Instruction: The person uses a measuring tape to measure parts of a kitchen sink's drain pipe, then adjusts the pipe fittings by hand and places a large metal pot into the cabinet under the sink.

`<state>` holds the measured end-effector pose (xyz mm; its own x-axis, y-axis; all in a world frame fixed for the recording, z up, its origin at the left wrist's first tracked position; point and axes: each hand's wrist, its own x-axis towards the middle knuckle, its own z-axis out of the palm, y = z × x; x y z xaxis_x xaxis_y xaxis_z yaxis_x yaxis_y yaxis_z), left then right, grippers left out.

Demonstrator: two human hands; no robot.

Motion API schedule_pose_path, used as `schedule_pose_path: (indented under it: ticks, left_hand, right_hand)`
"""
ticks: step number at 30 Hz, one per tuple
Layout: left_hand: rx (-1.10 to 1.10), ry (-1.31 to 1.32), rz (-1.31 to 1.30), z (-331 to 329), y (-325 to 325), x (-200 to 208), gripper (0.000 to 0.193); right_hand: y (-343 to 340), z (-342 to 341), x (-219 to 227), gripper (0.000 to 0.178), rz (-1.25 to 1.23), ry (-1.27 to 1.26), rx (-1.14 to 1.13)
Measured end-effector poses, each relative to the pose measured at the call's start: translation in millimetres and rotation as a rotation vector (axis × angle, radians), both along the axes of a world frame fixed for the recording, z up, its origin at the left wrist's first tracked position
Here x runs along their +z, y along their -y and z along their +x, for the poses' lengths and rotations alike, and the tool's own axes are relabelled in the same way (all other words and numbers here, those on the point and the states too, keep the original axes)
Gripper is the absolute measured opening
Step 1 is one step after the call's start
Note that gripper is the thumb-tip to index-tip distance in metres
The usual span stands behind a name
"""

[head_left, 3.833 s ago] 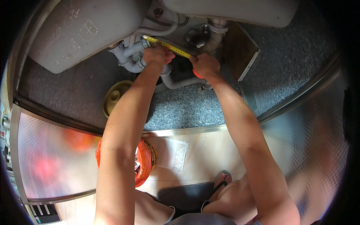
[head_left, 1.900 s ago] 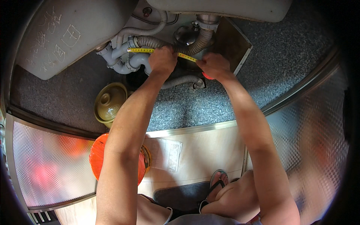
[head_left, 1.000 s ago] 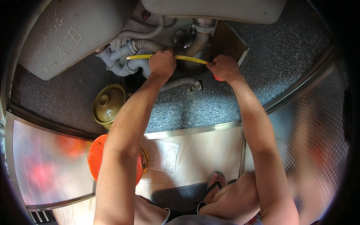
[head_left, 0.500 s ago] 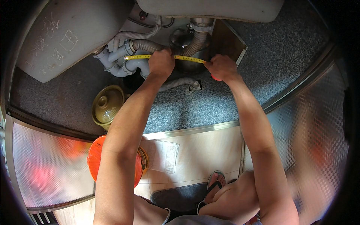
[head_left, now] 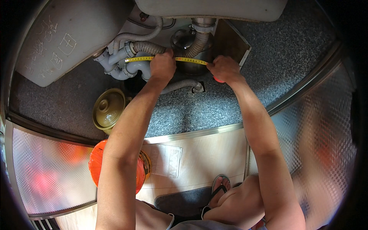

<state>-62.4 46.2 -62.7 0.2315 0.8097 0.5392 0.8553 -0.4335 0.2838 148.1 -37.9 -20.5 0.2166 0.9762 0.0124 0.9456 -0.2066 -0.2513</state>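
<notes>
Closed left hand (head_left: pixel 163 66) pinches the yellow blade of the tape measure (head_left: pixel 191 60) partway along; right hand (head_left: pixel 225 69) is wrapped around its red case (head_left: pixel 219 79), mostly hidden by the palm. Blade runs roughly level between the two hands, slightly bowed, and its free end sticks out left of the left hand, in front of the pale grey drain pipes (head_left: pixel 135 68); cannot tell if it touches them. Tape sits under two sink bowls (head_left: pixel 73 42), just below a ribbed hose (head_left: pixel 148 46) that curves from the right-hand drain to the pipes. Shiny metal vessel (head_left: pixel 179 38) behind the hose, brown board (head_left: pixel 229 43) leaning right of it. Below the left hand, a thinner grey hose (head_left: pixel 180 85) ends at a hole in the speckled cabinet floor (head_left: pixel 180 115). Lidded olive-brown pot (head_left: pixel 109 109) stands near the front edge, left of the left forearm. Outside the metal rail (head_left: pixel 199 133): orange bag (head_left: pixel 100 157) partly behind that forearm, flat translucent sheet (head_left: pixel 168 161) on pale tiles (head_left: pixel 207 161), dark mat (head_left: pixel 180 199), foot in a flip-flop (head_left: pixel 220 188). Textured door panels (head_left: pixel 53 172) flank both sides.
</notes>
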Motion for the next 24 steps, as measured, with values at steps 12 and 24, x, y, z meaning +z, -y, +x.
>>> schedule_pose_path:
  ticks: [12, 24]
  left_hand:
    - [-0.017, 0.008, 0.032, 8.0, 0.6, -4.5, 0.006]
    - [-0.007, 0.031, -0.022, 10.0, 6.4, 1.2, 0.016]
  right_hand:
    - [0.4, -0.1, 1.8, 0.04, -0.007, 0.01, 0.012]
    - [-4.1, 0.0, -1.6, 0.043, -0.007, 0.005, -0.008]
